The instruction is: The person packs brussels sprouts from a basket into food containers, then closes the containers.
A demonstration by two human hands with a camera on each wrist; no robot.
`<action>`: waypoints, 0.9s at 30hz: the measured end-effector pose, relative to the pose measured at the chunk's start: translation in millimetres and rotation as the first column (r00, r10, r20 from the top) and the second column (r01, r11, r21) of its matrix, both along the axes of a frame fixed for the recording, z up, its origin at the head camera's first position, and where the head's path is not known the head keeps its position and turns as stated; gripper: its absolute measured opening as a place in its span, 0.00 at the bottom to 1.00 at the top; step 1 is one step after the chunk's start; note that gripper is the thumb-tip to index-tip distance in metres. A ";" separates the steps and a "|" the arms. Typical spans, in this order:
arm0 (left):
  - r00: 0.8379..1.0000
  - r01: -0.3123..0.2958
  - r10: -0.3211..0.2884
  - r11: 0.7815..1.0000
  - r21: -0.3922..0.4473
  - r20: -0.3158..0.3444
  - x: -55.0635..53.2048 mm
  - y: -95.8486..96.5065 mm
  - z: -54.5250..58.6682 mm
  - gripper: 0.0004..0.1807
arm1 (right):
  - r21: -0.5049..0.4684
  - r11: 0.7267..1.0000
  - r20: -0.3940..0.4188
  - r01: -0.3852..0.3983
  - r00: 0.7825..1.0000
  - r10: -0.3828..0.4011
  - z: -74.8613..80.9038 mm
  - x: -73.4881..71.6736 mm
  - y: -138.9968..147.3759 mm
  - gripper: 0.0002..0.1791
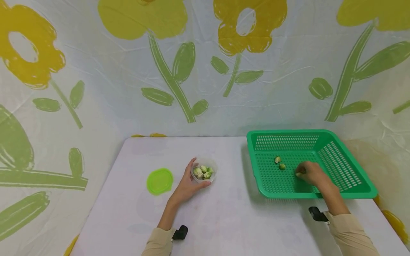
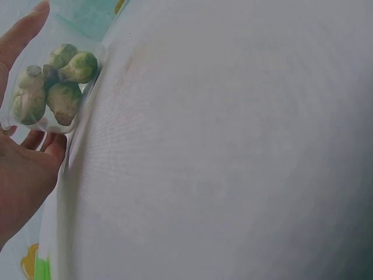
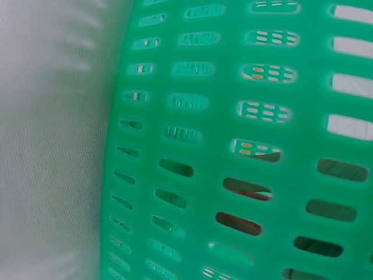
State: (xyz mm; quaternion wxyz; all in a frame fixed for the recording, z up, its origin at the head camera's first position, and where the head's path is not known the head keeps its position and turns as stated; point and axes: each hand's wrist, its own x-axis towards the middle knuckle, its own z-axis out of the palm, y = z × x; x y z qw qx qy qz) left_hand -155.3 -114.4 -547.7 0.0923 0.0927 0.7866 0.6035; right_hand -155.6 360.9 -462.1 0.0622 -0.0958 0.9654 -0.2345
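My left hand point(image 1: 187, 186) grips a small clear plastic container point(image 1: 213, 176), its thumb and fingers spread around the wall. Several Brussels sprouts point(image 1: 203, 172) lie inside; the left wrist view shows the sprouts point(image 2: 64, 102) through the clear side. Over in the green basket point(image 1: 323, 195), my right hand point(image 1: 312, 173) reaches down with curled fingers. A small pale piece, apparently a Brussels sprout point(image 1: 299, 174), shows at its fingertips, mostly hidden. Two loose sprouts point(image 1: 282, 166) lie on the basket floor left of this hand. The right wrist view shows mainly the slotted basket wall point(image 3: 204, 157).
A bright green lid point(image 1: 159, 181) lies flat on the white table point(image 1: 224, 220), left of the container. The basket's raised rim stands at the table's right side. A flower-printed cloth point(image 1: 128, 71) hangs behind the table.
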 end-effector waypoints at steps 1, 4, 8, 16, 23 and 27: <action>1.000 0.001 -0.001 1.000 -0.002 -0.002 0.1 0.2 0.3 0.63 | 0.000 1.000 -0.009 0.002 1.000 -0.002 -0.1 0.2 -0.1 0.06; 1.000 -0.002 0.002 1.000 -0.009 -0.004 0.8 0.6 1.0 0.63 | -0.003 1.000 -0.049 0.006 0.999 -0.006 -0.1 0.7 -0.3 0.05; 1.000 -0.001 0.001 1.000 -0.012 -0.002 1.3 1.0 1.8 0.63 | -0.012 1.000 -0.094 0.015 0.995 -0.016 1.7 1.8 -1.5 0.04; 1.000 -0.008 0.008 1.000 0.002 0.006 1.1 1.9 3.9 0.62 | -0.053 0.998 -0.168 0.026 0.985 -0.035 7.5 4.5 -7.9 0.06; 1.000 -0.013 0.011 0.999 0.051 0.021 11.7 5.9 30.1 0.59 | -0.068 0.997 -0.279 0.046 0.958 -0.064 8.1 3.9 -13.7 0.06; 0.999 -0.008 0.007 0.999 0.033 0.033 9.6 5.5 25.0 0.60 | -0.086 0.995 -0.289 0.043 0.955 -0.066 14.8 6.5 -19.8 0.07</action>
